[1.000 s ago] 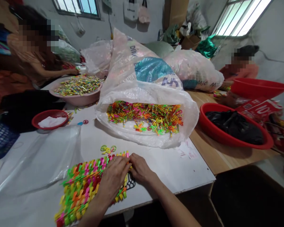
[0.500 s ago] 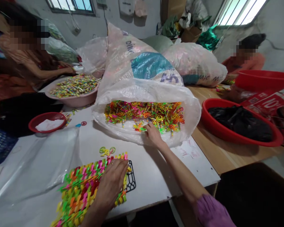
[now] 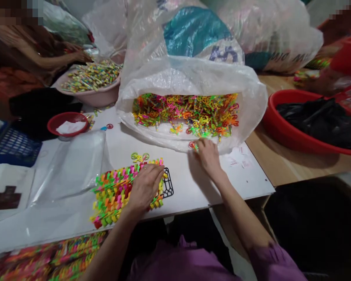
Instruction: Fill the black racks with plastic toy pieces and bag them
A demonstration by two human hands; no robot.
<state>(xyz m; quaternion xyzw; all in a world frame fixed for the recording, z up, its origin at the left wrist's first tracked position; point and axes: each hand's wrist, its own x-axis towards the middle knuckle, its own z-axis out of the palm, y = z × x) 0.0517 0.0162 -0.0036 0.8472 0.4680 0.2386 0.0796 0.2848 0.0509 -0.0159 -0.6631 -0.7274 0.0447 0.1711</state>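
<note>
The left hand point(image 3: 145, 186) lies open and flat on a stack of colored plastic pieces point(image 3: 114, 193), pressing, it seems, to keep them together beside a small black rack point(image 3: 169, 183). The right hand point(image 3: 209, 156) pinches a small red piece point(image 3: 192, 144) at the mouth of a big white sack point(image 3: 193, 74), opened to show loose pieces point(image 3: 184, 113).

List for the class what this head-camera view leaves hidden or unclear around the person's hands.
All in the head view:
- What the right hand pinches: its fingers cover it.
- Most of the black plastic grid: covered by the stack of coloured plastic pieces and the left hand.
- Coloured strips: blurred, cut off by the bottom edge.
- Floor of the red basin: hidden by the black bag.
</note>
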